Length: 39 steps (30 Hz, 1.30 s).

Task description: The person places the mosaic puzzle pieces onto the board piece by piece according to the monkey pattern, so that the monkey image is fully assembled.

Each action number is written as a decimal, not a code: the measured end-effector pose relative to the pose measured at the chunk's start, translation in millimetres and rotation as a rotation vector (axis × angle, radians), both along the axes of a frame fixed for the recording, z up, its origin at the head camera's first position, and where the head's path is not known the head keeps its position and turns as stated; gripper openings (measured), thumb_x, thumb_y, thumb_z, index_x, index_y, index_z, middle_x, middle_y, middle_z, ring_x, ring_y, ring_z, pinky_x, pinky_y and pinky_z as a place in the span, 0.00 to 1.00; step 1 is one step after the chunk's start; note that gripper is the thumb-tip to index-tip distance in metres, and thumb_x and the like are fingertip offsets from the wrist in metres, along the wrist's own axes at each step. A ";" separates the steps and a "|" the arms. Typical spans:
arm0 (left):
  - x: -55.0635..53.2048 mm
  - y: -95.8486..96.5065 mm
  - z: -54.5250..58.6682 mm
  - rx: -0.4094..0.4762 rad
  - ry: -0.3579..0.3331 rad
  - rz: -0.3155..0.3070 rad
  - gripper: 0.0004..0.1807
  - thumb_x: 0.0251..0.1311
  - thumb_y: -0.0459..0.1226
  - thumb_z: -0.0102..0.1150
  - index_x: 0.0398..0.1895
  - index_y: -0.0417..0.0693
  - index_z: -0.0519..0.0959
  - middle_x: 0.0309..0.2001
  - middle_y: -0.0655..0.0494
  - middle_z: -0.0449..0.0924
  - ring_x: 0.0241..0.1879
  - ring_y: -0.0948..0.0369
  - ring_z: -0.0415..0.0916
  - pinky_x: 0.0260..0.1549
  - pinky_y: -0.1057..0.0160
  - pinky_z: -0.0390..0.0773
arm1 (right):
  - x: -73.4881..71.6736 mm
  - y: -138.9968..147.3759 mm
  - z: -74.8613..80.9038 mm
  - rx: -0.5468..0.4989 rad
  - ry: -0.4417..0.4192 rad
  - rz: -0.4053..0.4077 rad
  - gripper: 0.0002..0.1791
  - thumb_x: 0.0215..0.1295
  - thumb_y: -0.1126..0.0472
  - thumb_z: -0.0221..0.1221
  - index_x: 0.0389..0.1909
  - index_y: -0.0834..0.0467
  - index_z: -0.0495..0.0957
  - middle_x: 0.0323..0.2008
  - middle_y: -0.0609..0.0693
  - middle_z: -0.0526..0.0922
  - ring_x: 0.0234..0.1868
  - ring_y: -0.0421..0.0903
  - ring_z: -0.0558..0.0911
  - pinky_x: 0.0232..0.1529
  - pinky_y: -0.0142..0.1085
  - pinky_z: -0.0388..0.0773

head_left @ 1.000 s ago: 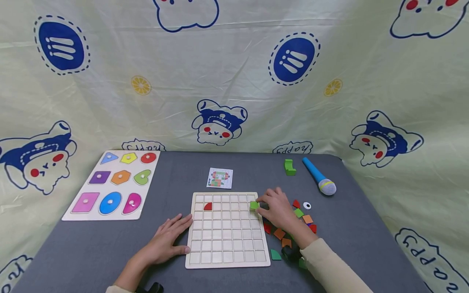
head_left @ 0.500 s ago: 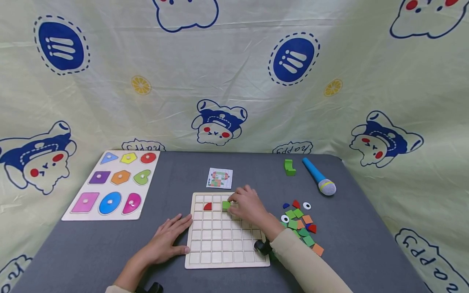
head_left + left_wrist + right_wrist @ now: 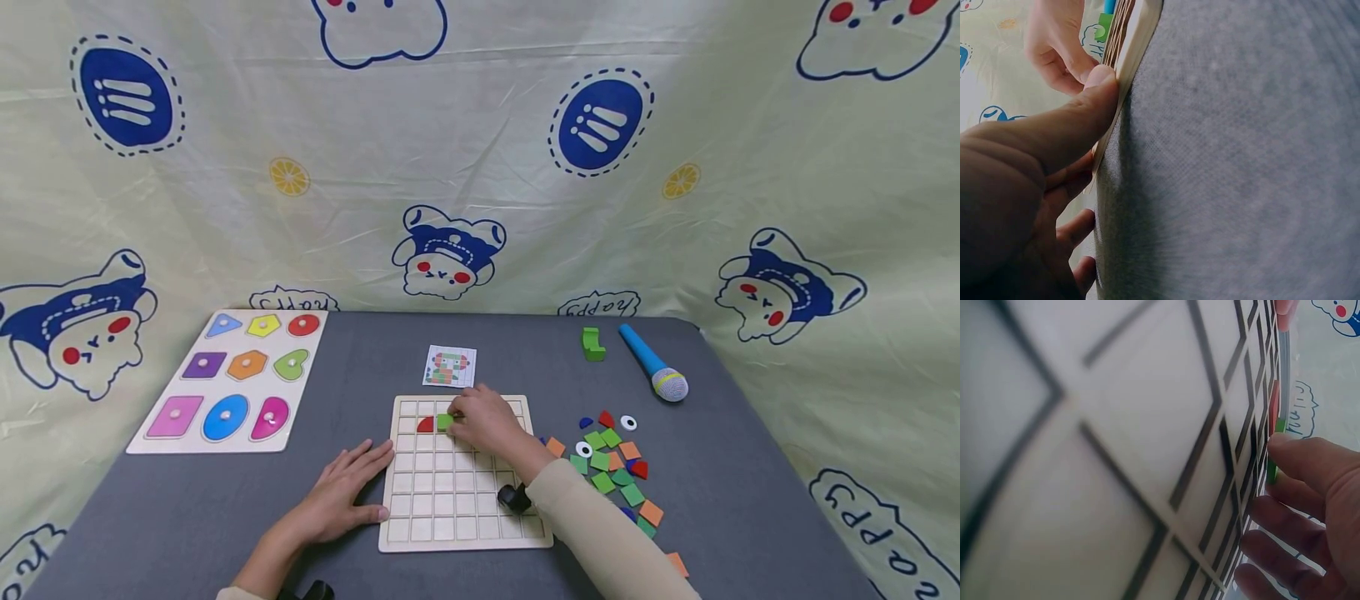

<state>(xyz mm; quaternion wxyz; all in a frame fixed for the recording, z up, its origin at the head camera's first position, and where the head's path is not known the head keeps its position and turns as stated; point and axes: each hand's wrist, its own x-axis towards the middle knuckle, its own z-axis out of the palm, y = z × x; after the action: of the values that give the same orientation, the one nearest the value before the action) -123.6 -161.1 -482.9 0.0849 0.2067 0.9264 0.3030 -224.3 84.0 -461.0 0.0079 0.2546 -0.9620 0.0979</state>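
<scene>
My right hand (image 3: 489, 425) pinches a green square tile (image 3: 444, 422) between thumb and fingers, over the upper part of the wooden grid board (image 3: 432, 527). Just left of that tile lies a red quarter-circle tile (image 3: 425, 425), set in a cell. In the right wrist view the green tile (image 3: 1280, 426) shows beside the thumb, and the other fingers are spread below. My left hand (image 3: 341, 492) lies along the board's left edge with its fingers extended. The left wrist view has its thumb (image 3: 1088, 103) against the rim.
Loose coloured tiles (image 3: 600, 460) are scattered right of the board. Behind it lies a small pattern card (image 3: 450, 367). A shape puzzle board (image 3: 232, 383) stands at the left. A green block (image 3: 592, 343) and a blue toy microphone (image 3: 652, 362) sit at the back right.
My right hand has carried the green tile leftward from the board's right edge to beside the red tile. More loose tiles are uncovered at the right. The left hand stays put.
</scene>
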 end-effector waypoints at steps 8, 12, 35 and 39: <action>-0.9 -0.4 -1.2 -0.009 0.004 0.005 0.43 0.49 0.50 0.67 0.69 0.46 0.63 0.72 0.51 0.60 0.72 0.43 0.50 0.66 0.33 0.47 | 0.1 -2.9 -0.1 0.028 0.018 -0.004 0.14 0.55 0.48 0.66 0.40 0.49 0.85 0.37 0.43 0.82 0.38 0.43 0.74 0.39 0.35 0.73; -1.3 -0.5 -1.7 -0.011 -0.002 0.006 0.43 0.49 0.50 0.67 0.69 0.46 0.63 0.72 0.52 0.59 0.72 0.43 0.49 0.66 0.33 0.46 | 0.8 -3.7 0.8 0.031 0.002 -0.012 0.14 0.55 0.48 0.66 0.40 0.49 0.85 0.38 0.43 0.82 0.38 0.43 0.73 0.37 0.35 0.72; -0.2 0.2 -1.1 0.000 -0.008 0.014 0.44 0.48 0.50 0.68 0.69 0.47 0.63 0.72 0.53 0.59 0.73 0.44 0.49 0.66 0.34 0.45 | 11.6 23.1 10.7 -0.103 -0.003 -0.029 0.17 0.55 0.49 0.66 0.44 0.52 0.83 0.40 0.45 0.80 0.43 0.44 0.74 0.45 0.39 0.74; -0.6 0.9 -1.2 -0.001 -0.022 0.020 0.44 0.48 0.50 0.68 0.69 0.47 0.63 0.72 0.53 0.59 0.73 0.44 0.48 0.67 0.34 0.45 | 15.4 43.5 15.8 -0.144 0.014 -0.063 0.16 0.55 0.50 0.66 0.43 0.52 0.83 0.39 0.45 0.80 0.43 0.44 0.73 0.44 0.40 0.74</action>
<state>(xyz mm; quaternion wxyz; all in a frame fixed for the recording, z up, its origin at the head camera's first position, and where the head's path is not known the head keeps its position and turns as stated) -124.2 -160.2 -484.0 0.0923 0.1942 0.9276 0.3054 -208.8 127.5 -445.2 0.0361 0.2235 -0.9600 0.1648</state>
